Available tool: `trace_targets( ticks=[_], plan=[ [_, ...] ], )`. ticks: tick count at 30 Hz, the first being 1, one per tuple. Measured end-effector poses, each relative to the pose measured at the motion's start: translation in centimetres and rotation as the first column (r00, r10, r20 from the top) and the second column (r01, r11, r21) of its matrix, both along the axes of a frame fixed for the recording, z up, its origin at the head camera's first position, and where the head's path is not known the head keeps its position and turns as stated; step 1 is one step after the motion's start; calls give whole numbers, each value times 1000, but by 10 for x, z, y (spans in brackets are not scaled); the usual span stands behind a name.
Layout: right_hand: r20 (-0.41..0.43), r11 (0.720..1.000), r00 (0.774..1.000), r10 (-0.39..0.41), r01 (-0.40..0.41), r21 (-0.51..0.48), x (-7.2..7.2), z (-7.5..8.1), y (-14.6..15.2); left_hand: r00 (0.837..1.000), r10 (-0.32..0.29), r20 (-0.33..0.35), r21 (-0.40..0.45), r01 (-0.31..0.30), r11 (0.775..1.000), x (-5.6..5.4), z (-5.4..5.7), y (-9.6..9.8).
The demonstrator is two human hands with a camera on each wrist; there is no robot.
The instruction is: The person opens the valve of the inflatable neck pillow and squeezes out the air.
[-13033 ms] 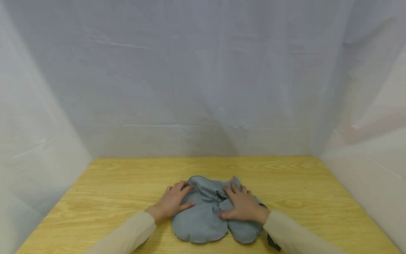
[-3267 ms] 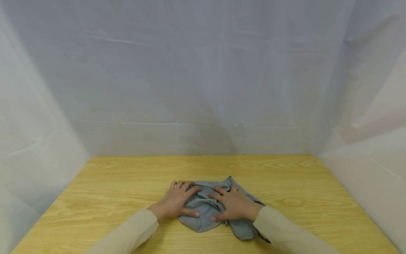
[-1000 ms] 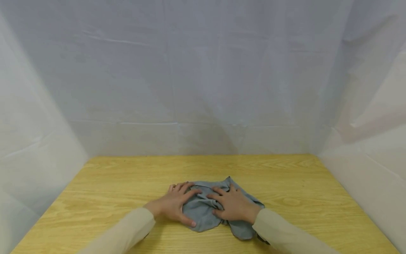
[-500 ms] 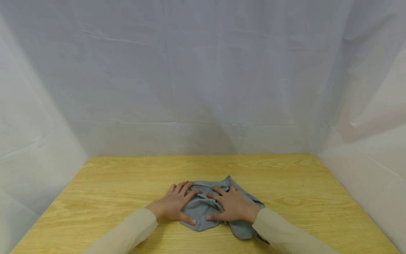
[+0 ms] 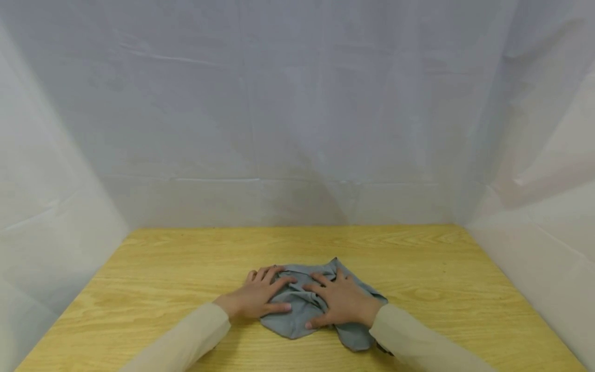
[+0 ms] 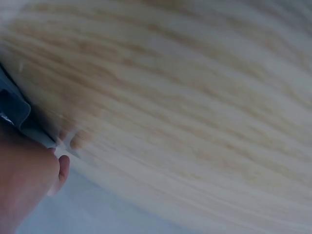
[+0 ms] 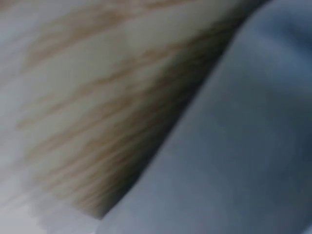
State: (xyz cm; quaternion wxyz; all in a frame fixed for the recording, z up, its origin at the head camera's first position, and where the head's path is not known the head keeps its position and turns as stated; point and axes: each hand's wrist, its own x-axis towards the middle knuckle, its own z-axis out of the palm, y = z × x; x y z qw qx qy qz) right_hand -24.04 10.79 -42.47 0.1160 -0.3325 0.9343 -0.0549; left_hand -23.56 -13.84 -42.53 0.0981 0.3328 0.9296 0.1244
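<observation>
A grey fabric neck pillow (image 5: 292, 319), limp and wrinkled, lies on the table near its front middle. My left hand (image 5: 256, 298) presses on its left side, fingers spread over the far left edge and thumb pointing right across the cloth. My right hand (image 5: 345, 300) lies on the middle and right part with fingers fanned out. A peaked corner stands beyond the right fingers, and a rounded lobe hangs toward the front below that palm. In the left wrist view the left hand (image 6: 29, 178) is beside a dark fold of the pillow (image 6: 15, 111). Grey fabric (image 7: 234, 146) fills the right wrist view's right side.
The yellow wood-grain table (image 5: 176, 268) surrounds the pillow. White sheeting (image 5: 288, 129) hangs behind the table and along both sides. A small dark piece (image 5: 385, 351) shows beside the right sleeve.
Thirteen seconds ago the pillow was plump and wider; now it is flatter and crumpled, and the hands are closer together. Over the last second only the thumbs have shifted a little.
</observation>
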Motion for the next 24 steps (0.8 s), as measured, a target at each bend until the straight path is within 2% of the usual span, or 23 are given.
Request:
trace_targets(
  ticks=[7, 14, 20, 24],
  plan=[
    [-15, 1000, 1000, 10, -10, 22, 0, 1, -3, 991, 29, -129, 45, -23, 999, -2, -7, 0],
    [-17, 999, 999, 34, -34, -1, 0, 1, -1, 980, 36, -196, 71, -23, 997, -2, -12, 2],
    [-1, 992, 999, 43, -43, -118, 0, 2, 5, 971, 38, -235, 54, -26, 998, -2, -12, 5],
    [14, 976, 1000, -24, 27, -217, -1, 0, 6, 968, 38, -250, 48, -26, 998, -3, -15, 4]
  ],
)
